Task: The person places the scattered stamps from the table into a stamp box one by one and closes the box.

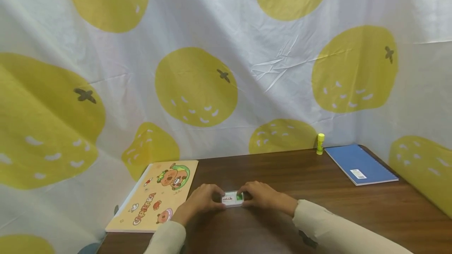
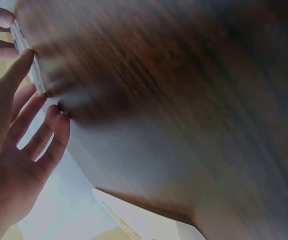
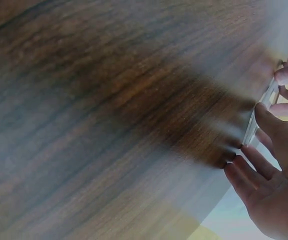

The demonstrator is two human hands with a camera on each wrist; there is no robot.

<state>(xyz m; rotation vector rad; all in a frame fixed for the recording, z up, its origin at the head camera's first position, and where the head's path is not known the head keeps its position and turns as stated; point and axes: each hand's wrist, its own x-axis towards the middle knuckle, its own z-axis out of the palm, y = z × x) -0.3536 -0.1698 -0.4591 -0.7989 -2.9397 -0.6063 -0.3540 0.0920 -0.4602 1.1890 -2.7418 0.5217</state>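
Note:
A small flat white pack with reddish print and a green patch lies low over the dark table, between both hands. The left hand pinches its left end between thumb and fingers. At the other end, the right hand grips it the same way, thumb on the near side. Seen edge-on in the left wrist view, the pack is thin, with pale layered sides. The right wrist view shows its near edge by the right thumb, the other fingers reaching behind it and their tips at the table.
On the left lies a large yellow capybara notebook. A yellow-green glue stick stands upright at the back right, beside a blue notebook with a white label. A white curtain with yellow fruit prints borders the brown table.

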